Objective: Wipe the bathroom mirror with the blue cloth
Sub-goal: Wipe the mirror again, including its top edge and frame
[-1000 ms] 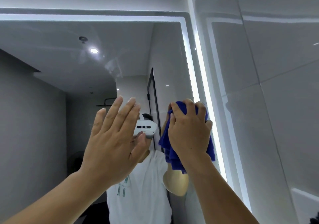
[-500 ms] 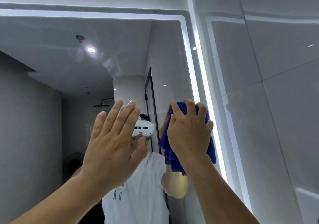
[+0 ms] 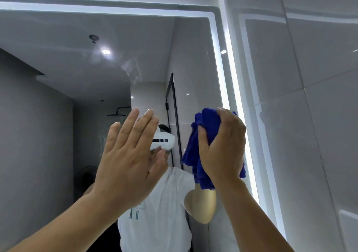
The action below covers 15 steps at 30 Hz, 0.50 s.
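Blue cloth (image 3: 208,135), one, bunched in right hand (image 3: 222,147) against one mirror (image 3: 77,57), left hand (image 3: 127,158) flat, fingers straight

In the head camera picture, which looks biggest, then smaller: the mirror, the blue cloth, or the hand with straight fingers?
1. mirror, biggest by far.
2. left hand.
3. blue cloth, though the right hand hides part, so the last two are unsure.

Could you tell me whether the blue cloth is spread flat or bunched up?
Bunched up: the blue cloth is crumpled in the right hand, folds hanging below it.
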Tool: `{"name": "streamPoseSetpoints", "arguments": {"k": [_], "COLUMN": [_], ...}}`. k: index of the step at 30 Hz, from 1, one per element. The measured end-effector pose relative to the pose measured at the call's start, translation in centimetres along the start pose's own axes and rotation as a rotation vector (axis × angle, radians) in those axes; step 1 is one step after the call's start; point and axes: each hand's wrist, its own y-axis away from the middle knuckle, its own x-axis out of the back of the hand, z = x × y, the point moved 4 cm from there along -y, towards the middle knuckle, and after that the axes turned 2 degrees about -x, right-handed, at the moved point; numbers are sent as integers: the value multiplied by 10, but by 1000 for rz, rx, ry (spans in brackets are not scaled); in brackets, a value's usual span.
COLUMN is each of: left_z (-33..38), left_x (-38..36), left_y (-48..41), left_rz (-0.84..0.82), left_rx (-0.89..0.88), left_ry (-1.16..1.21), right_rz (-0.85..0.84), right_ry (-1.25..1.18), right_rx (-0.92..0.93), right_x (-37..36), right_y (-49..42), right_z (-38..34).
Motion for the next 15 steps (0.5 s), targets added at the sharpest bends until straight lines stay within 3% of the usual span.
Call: {"name": "streamPoseSetpoints", "arguments": {"k": [2,10,15], "left_z": [-1,-9,-15], "left_x": [-1,6,7], "left_y": [3,-7,-15], "left_rz": [-1,66,77], "left_rx": [-7,-39,36], "left_ry": [-5,-31,-25], "right_rz": [79,146,27], "right_ry": [-123,-17,127], "right_rx": [60,120,361], "right_x": [4,-20,-33], "right_y": [8,-73,45], "right_z": [7,-52,-20]}}
